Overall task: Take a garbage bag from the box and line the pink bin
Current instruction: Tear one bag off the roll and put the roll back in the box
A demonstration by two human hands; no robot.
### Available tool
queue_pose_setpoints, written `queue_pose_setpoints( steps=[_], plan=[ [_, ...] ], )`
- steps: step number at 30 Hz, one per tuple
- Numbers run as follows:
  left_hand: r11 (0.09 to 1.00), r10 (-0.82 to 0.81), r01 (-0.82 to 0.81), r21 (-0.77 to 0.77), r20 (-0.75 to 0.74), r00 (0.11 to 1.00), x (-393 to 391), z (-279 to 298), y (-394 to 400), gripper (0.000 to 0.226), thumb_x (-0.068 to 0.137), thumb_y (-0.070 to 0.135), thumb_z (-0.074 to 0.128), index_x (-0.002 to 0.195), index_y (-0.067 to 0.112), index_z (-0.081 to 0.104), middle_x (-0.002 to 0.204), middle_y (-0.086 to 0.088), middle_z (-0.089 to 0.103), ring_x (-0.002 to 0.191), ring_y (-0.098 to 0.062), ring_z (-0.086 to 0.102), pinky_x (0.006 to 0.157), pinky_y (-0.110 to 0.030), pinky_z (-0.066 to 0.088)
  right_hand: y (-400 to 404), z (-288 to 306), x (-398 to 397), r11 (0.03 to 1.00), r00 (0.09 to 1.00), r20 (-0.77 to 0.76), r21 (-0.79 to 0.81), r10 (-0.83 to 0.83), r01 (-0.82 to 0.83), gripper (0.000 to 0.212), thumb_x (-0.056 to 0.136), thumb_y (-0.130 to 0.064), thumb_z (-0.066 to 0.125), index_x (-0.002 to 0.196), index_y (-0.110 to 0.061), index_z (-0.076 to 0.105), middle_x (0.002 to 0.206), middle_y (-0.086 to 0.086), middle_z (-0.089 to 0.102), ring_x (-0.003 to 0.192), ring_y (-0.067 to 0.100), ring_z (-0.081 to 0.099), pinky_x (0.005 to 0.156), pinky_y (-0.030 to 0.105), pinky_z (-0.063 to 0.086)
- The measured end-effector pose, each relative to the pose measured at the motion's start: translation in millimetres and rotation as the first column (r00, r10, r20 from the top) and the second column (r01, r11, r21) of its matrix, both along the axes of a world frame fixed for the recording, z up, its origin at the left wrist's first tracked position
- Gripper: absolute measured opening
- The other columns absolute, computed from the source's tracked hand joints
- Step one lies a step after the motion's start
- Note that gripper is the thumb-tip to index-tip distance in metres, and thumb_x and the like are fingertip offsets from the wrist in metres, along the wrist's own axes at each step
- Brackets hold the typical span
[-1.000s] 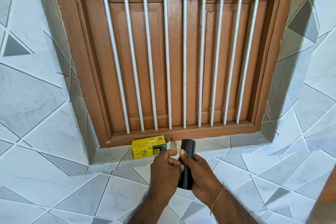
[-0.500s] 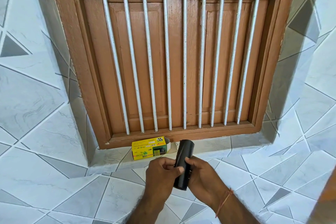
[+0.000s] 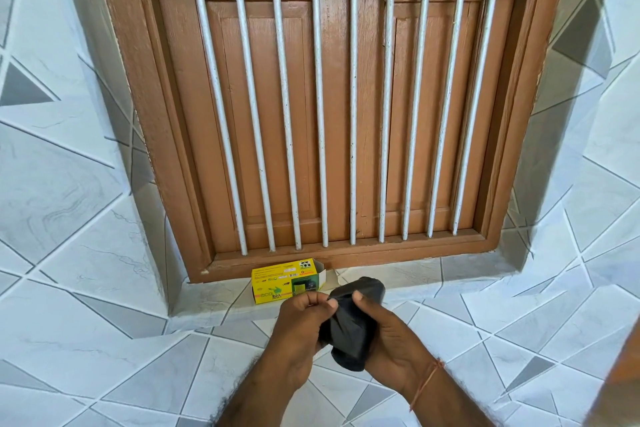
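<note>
The black roll of garbage bags [image 3: 351,326] sits between the 2 hands, its long axis running from 7 to 1 o'clock. The right hand [image 3: 391,340] cups it at 3 o'clock; the left hand [image 3: 301,329] pinches its loose edge at 9 o'clock. The box [image 3: 287,281] lies open at 11 o'clock

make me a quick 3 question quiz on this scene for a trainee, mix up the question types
1. True or false: the black bag roll is inside the yellow box.
2. Multiple choice: where does the yellow box sit? A) on the tiled sill below the barred window B) on the floor C) in the left hand
3. Fill in: the thread band is on the ___ wrist.

Key
1. False: both hands hold the roll, the right hand round its body.
2. A
3. right
</note>
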State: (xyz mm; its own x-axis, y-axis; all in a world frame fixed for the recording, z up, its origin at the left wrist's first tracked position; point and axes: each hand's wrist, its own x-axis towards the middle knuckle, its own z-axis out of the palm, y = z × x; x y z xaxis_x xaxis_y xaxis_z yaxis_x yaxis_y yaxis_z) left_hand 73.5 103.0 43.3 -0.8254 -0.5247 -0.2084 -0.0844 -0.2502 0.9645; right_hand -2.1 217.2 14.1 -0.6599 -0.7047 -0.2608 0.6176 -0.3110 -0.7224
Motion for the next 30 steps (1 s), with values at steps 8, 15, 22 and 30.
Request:
queue_pose_setpoints(
  steps=[8,15,22,30],
  plan=[
    [0.975,0.142,-0.128,0.182,-0.067,0.988,-6,-4,-10,0.006,0.088,-0.004,0.06,0.085,0.0,0.063,0.086,-0.017,0.068,0.084,-0.03,0.062,0.07,-0.035,0.052,8,2,-2,0.986,0.998,0.069,-0.165,0.009,0.003,0.059,0.067,-0.022,0.079,0.12,-0.001,0.064,0.115,0.025,0.068,0.089,0.038,0.07,0.068,0.041,0.058],
    [0.939,0.267,-0.239,0.248,-0.084,0.96,-5,-8,-21,0.015,0.088,-0.006,0.059,0.076,0.003,0.062,0.08,-0.014,0.066,0.076,-0.027,0.06,0.067,-0.034,0.05,18,4,-4,0.968,0.997,0.071,-0.251,0.039,-0.02,0.06,0.045,-0.019,0.093,0.1,-0.003,0.076,0.111,0.023,0.071,0.089,0.038,0.072,0.069,0.043,0.058],
    [0.917,0.342,-0.312,0.25,-0.085,0.936,3,-9,-49,0.015,0.09,-0.005,0.055,0.079,0.002,0.062,0.084,-0.014,0.064,0.078,-0.027,0.059,0.068,-0.036,0.05,31,5,-11,0.966,0.994,0.105,-0.256,-0.005,0.032,0.053,0.057,-0.016,0.089,0.107,-0.005,0.074,0.113,0.02,0.07,0.094,0.038,0.069,0.074,0.044,0.059],
    [0.866,0.464,-0.448,0.223,-0.024,0.885,9,-14,-75,0.017,0.09,-0.003,0.059,0.076,0.007,0.063,0.084,-0.012,0.064,0.087,-0.03,0.059,0.078,-0.04,0.051,41,6,-19,0.976,0.999,0.035,-0.218,-0.017,0.025,0.068,0.039,-0.016,0.094,0.103,-0.003,0.075,0.108,0.022,0.072,0.088,0.037,0.072,0.078,0.047,0.058]
  ],
)
